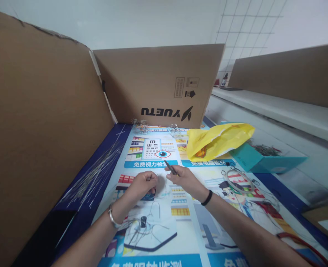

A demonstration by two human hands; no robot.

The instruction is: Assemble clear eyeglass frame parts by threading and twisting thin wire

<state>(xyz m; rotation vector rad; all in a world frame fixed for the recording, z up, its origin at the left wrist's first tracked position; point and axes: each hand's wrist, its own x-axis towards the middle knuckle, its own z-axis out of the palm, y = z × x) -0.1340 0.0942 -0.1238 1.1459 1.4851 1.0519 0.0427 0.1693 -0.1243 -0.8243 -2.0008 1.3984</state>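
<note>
My left hand is closed in a pinch above the printed sheet; whatever sits between thumb and finger is too small to make out. To its right, my right hand is wrapped round a slim dark pointed tool, its tip aimed up and left. The fingers cover the rest of that tool. Below the left hand lies a loose tangle of thin wires with a small black piece in it. A coil of wire rests to the right of the right hand.
Straight thin wires lie along the left side. A yellow plastic bag leans by a teal box at the right. Small wire pieces sit before the cardboard panel; another cardboard panel stands on the left.
</note>
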